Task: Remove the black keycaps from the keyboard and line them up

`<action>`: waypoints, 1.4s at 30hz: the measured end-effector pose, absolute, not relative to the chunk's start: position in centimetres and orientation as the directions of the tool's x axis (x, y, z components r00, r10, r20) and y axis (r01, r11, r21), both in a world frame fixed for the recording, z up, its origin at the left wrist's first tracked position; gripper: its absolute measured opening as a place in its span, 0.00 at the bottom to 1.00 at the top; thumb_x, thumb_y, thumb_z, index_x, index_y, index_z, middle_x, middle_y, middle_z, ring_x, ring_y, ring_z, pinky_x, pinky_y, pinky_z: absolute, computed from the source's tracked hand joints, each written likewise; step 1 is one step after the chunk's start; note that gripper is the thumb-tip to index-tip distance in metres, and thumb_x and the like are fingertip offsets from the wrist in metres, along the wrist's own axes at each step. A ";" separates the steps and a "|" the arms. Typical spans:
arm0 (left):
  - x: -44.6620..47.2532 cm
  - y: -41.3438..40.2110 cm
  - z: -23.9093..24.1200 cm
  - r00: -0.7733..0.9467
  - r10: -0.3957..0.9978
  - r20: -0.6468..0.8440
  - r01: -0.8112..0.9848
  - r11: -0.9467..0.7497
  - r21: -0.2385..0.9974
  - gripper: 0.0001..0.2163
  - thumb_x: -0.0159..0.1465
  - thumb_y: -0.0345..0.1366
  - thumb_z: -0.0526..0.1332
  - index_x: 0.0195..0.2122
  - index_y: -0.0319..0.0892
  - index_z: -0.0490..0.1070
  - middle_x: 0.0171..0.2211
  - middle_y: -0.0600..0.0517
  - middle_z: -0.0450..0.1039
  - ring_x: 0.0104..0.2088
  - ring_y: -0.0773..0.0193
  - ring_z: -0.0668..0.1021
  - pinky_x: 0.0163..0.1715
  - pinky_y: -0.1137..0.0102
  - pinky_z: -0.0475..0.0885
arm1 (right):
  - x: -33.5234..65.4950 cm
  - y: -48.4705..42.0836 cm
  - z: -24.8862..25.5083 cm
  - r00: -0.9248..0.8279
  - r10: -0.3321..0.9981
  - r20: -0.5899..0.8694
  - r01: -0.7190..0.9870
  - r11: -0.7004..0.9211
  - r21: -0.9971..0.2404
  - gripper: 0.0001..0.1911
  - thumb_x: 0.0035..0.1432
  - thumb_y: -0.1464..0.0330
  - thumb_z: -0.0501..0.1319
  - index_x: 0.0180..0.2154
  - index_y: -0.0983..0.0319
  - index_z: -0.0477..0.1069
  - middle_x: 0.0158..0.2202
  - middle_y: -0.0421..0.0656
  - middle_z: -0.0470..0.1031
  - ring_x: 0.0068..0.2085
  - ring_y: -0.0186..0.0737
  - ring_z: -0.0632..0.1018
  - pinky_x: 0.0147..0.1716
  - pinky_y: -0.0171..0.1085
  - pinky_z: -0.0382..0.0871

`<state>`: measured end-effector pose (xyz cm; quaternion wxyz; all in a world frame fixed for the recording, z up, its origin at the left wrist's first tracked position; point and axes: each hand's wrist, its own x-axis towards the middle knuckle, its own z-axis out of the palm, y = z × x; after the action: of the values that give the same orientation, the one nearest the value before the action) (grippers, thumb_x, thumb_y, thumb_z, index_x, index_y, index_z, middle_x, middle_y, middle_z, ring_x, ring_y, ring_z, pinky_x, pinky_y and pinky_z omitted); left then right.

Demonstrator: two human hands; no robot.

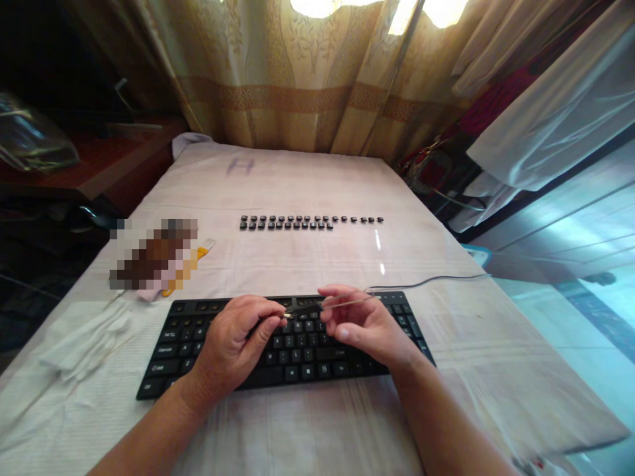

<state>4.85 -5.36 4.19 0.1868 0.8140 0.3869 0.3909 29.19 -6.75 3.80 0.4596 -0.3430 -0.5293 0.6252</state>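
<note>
A black keyboard (198, 337) lies on the cloth-covered table (307, 185) right in front of me. My left hand (233, 347) hovers over its middle keys, fingers pinched on a thin, stick-like tool (317, 306). My right hand (360, 324) pinches the same tool a little further right, above the keyboard's upper rows. The tool's slim shaft runs on to the right past my right fingers. Two rows of several removed black keycaps (307, 222) are laid out further back on the cloth.
A thin cable (436, 281) runs from the keyboard to the right table edge. White tissue (84, 344) lies left of the keyboard. A blurred-out patch with a yellow object (191, 264) sits at the left. Curtains hang behind the table.
</note>
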 end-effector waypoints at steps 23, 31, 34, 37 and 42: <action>5.7 -6.0 4.0 0.519 0.737 0.433 0.511 -0.674 0.534 0.10 0.69 0.40 0.56 0.36 0.45 0.75 0.30 0.52 0.79 0.34 0.62 0.80 0.44 0.64 0.74 | 25.7 -7.3 3.7 -0.227 0.952 0.207 0.007 0.214 -0.977 0.08 0.58 0.62 0.66 0.34 0.60 0.78 0.33 0.43 0.80 0.36 0.39 0.80 0.36 0.36 0.75; 4.1 -4.8 3.8 0.476 0.748 0.463 0.627 -0.658 0.417 0.09 0.69 0.40 0.57 0.40 0.45 0.75 0.36 0.51 0.81 0.38 0.60 0.80 0.48 0.61 0.70 | 26.8 -6.4 3.5 -0.004 0.996 0.085 -0.018 0.085 -0.996 0.13 0.60 0.58 0.62 0.33 0.61 0.72 0.25 0.38 0.75 0.25 0.33 0.75 0.27 0.33 0.72; 2.8 -4.2 3.6 0.453 0.780 0.432 0.697 -0.612 0.374 0.12 0.68 0.43 0.57 0.45 0.44 0.74 0.40 0.49 0.80 0.42 0.55 0.80 0.48 0.58 0.70 | 27.3 -5.9 2.9 0.057 0.987 0.150 0.067 0.146 -0.987 0.11 0.62 0.59 0.60 0.34 0.60 0.69 0.26 0.38 0.73 0.25 0.32 0.73 0.26 0.32 0.71; 1.9 -3.7 3.3 0.455 0.809 0.373 0.733 -0.578 0.359 0.15 0.68 0.47 0.56 0.46 0.44 0.74 0.42 0.48 0.80 0.43 0.52 0.80 0.48 0.56 0.70 | 27.4 -5.6 2.4 0.066 0.984 0.163 0.143 0.152 -0.978 0.10 0.60 0.60 0.61 0.35 0.59 0.68 0.27 0.38 0.73 0.25 0.33 0.73 0.27 0.33 0.71; 1.4 -3.4 2.7 0.473 0.827 0.304 0.742 -0.560 0.369 0.16 0.69 0.47 0.52 0.45 0.45 0.75 0.43 0.48 0.81 0.44 0.53 0.80 0.46 0.58 0.72 | 27.6 -5.3 2.5 0.120 0.986 0.114 0.117 0.100 -0.988 0.12 0.56 0.59 0.64 0.33 0.60 0.68 0.26 0.38 0.73 0.25 0.33 0.73 0.27 0.34 0.70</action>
<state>1.42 -3.40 2.67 0.0930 0.8532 0.4595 0.2285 27.61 -5.26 2.47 0.5285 -0.5299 -0.5205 0.4111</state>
